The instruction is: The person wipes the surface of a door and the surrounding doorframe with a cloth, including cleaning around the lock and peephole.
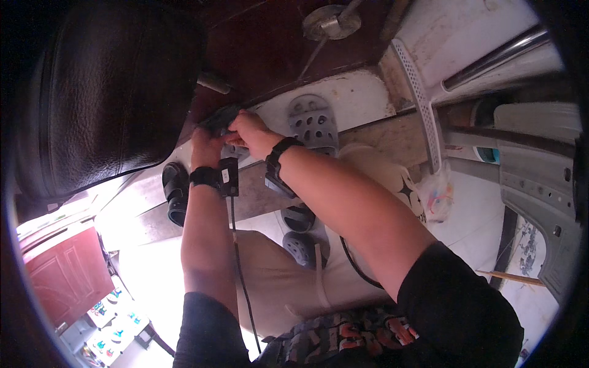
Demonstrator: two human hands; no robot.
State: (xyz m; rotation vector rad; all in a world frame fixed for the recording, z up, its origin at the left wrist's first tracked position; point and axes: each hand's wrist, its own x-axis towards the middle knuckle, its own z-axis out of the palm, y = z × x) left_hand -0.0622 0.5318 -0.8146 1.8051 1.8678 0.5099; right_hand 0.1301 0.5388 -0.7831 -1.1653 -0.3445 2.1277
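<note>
Both arms reach forward over the floor, and the hands meet at a dark grey item (222, 117), too shadowed to name exactly. My left hand (206, 146) grips its near left side. Close beside it, my right hand (252, 132) has its fingers closed on the item's right side. Just beneath the hands, part of a grey perforated slipper (234, 150) shows; the rest is covered. A matching grey slipper (314, 120) lies to the right of my right hand, sole flat on the pale ledge.
A padded dark leather seat (115, 101) overhangs the left. Dark sandals (176, 193) lie below it; a dark sandal (298, 218) and a grey clog (301, 247) lie near my legs. At right stand a white perforated strip (416, 92) and a metal tube (497, 57). A cable (239, 262) hangs from my left wrist.
</note>
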